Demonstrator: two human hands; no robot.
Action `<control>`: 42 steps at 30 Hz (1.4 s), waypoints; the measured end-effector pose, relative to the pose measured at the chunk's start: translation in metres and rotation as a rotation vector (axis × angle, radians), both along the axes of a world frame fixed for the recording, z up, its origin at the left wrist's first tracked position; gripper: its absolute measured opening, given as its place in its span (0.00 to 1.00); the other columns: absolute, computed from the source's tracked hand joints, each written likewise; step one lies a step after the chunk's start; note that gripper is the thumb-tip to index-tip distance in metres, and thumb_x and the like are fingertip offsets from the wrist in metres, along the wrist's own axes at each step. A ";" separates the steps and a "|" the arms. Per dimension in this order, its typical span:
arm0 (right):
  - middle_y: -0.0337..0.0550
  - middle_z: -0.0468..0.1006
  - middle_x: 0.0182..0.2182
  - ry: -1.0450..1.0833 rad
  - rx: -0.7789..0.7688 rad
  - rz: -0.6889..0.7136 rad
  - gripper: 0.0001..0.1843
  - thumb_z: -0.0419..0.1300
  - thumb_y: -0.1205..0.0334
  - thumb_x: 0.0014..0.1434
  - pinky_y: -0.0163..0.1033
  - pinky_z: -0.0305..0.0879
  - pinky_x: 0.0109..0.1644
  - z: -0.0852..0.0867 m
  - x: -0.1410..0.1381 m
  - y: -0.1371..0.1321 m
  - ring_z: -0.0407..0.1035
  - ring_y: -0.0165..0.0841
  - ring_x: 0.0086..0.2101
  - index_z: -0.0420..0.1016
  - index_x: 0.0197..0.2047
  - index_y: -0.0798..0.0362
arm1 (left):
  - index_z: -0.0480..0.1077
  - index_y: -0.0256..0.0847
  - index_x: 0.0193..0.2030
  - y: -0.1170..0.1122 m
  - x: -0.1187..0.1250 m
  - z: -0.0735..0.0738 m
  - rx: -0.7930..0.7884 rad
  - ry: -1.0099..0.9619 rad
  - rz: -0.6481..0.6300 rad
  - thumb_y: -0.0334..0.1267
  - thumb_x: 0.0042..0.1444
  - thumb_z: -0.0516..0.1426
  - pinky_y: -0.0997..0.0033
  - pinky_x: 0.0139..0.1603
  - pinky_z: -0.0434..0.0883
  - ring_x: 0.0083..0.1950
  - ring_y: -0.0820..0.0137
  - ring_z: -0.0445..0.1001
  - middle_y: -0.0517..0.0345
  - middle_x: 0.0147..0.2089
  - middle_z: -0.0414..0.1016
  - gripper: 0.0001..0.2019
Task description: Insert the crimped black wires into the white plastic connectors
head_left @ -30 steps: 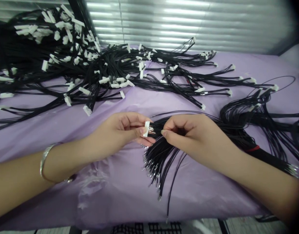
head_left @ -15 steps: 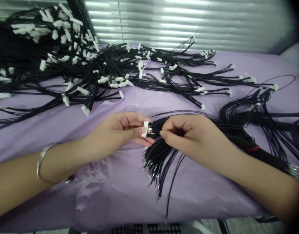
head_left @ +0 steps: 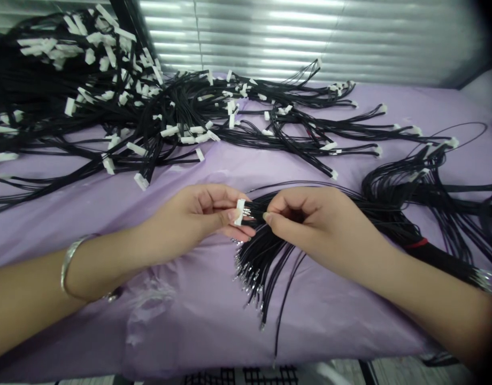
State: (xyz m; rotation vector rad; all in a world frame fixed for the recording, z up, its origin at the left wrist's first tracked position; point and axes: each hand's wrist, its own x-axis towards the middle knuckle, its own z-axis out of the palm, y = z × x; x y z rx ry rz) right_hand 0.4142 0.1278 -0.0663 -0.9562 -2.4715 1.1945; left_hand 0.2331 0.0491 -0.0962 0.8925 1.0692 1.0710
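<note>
Between the thumb and fingers of my left hand (head_left: 208, 211) is a small white connector housing (head_left: 240, 212). Several black wires with bare metal terminals (head_left: 247, 212) meet its right side; how deep each terminal sits I cannot tell. My right hand (head_left: 306, 214) pinches black wires (head_left: 259, 207) a short way right of the housing, thumb against forefinger. Beneath both hands a thick bundle of loose black wires (head_left: 258, 267) fans out, its metal-tipped ends pointing down and left. One wire (head_left: 284, 305) hangs apart from the rest.
Finished-looking black cables with white connectors (head_left: 182, 112) lie across the back, heaped high at the far left (head_left: 49, 69). A red band (head_left: 416, 243) wraps the bundle at right. Purple sheeting (head_left: 182, 326) covers the table, below metal blinds (head_left: 246, 37).
Both hands keep nearly the same place and grip. The metal terminals by the housing sit slightly closer to it, and the lone hanging wire has shifted a little to the right.
</note>
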 end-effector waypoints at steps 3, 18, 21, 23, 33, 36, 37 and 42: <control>0.30 0.63 0.15 -0.011 0.004 -0.009 0.08 0.56 0.69 0.51 0.29 0.49 0.21 0.001 -0.001 0.000 0.53 0.21 0.19 0.69 0.22 0.54 | 0.74 0.35 0.40 0.000 0.000 0.000 0.001 0.000 -0.004 0.28 0.56 0.58 0.74 0.41 0.77 0.37 0.71 0.79 0.57 0.35 0.78 0.05; 0.29 0.61 0.15 -0.029 0.007 0.030 0.08 0.56 0.69 0.51 0.28 0.48 0.19 -0.002 0.000 0.002 0.52 0.20 0.18 0.69 0.22 0.54 | 0.74 0.35 0.40 0.000 0.001 0.001 -0.001 0.028 0.013 0.27 0.55 0.58 0.75 0.40 0.77 0.35 0.71 0.79 0.57 0.35 0.78 0.06; 0.30 0.61 0.15 -0.027 -0.004 0.029 0.09 0.56 0.69 0.52 0.28 0.48 0.20 -0.002 0.000 0.001 0.52 0.20 0.19 0.69 0.22 0.54 | 0.74 0.36 0.40 -0.001 0.002 0.002 -0.007 0.043 0.014 0.27 0.55 0.58 0.76 0.39 0.77 0.35 0.72 0.79 0.58 0.35 0.78 0.06; 0.30 0.61 0.15 -0.021 -0.005 0.030 0.09 0.56 0.69 0.52 0.29 0.48 0.20 -0.002 -0.001 0.001 0.52 0.20 0.19 0.69 0.21 0.55 | 0.74 0.36 0.39 -0.001 0.002 0.003 -0.011 0.053 0.017 0.27 0.55 0.58 0.77 0.38 0.77 0.35 0.72 0.79 0.59 0.34 0.78 0.06; 0.30 0.63 0.17 -0.032 -0.033 0.036 0.08 0.56 0.68 0.52 0.29 0.50 0.21 -0.003 -0.001 0.002 0.54 0.21 0.20 0.70 0.23 0.54 | 0.73 0.37 0.38 0.001 0.003 0.005 -0.036 0.036 0.026 0.25 0.56 0.57 0.73 0.40 0.78 0.35 0.72 0.79 0.60 0.33 0.78 0.06; 0.30 0.64 0.16 -0.032 -0.026 0.033 0.08 0.56 0.68 0.52 0.29 0.51 0.21 -0.002 0.000 0.002 0.54 0.20 0.19 0.70 0.22 0.55 | 0.72 0.36 0.37 0.001 0.004 0.006 -0.049 0.033 0.030 0.24 0.56 0.56 0.74 0.40 0.78 0.34 0.72 0.79 0.60 0.33 0.78 0.06; 0.30 0.64 0.16 -0.035 -0.022 0.032 0.08 0.56 0.68 0.52 0.28 0.51 0.22 -0.002 0.000 0.002 0.54 0.20 0.19 0.70 0.22 0.55 | 0.72 0.36 0.37 0.001 0.005 0.007 -0.054 0.035 0.031 0.24 0.55 0.56 0.74 0.40 0.78 0.34 0.72 0.79 0.60 0.33 0.78 0.06; 0.30 0.64 0.16 -0.041 -0.014 0.037 0.08 0.56 0.68 0.52 0.28 0.51 0.22 -0.002 0.000 0.002 0.55 0.20 0.20 0.70 0.22 0.55 | 0.72 0.35 0.36 0.001 0.007 0.009 -0.064 0.062 0.048 0.24 0.55 0.56 0.76 0.39 0.77 0.33 0.73 0.79 0.59 0.31 0.78 0.06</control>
